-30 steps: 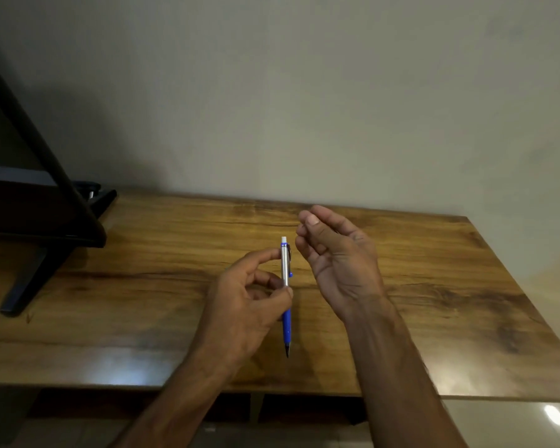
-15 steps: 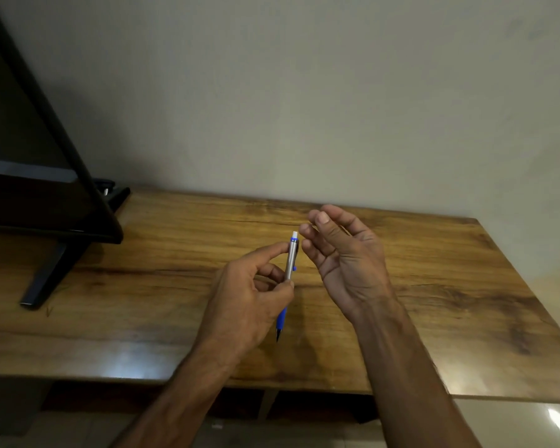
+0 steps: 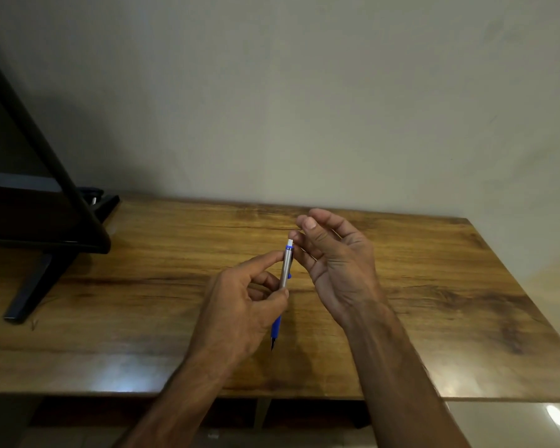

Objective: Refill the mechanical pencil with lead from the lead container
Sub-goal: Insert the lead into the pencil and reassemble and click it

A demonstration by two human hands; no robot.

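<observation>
My left hand (image 3: 240, 308) grips a mechanical pencil (image 3: 284, 273) upright above the wooden table (image 3: 450, 302). The pencil has a silver upper barrel, a blue lower grip, a dark tip pointing down and a white eraser cap at the top. My right hand (image 3: 337, 263) is just to its right, palm toward me, fingers loosely curled. Its fingertips are at the white cap; I cannot tell whether they pinch it. No lead container shows in view.
A black monitor (image 3: 29, 195) on a slanted stand (image 3: 29, 295) occupies the table's left end. A plain wall rises behind the table. The table's front edge (image 3: 175, 394) runs close to my forearms, and its right corner lies at the far right.
My right hand's fingertips have closed in on the pencil's white cap. The pencil has tilted slightly, its top leaning right. The view has shifted, so the monitor shows more.
</observation>
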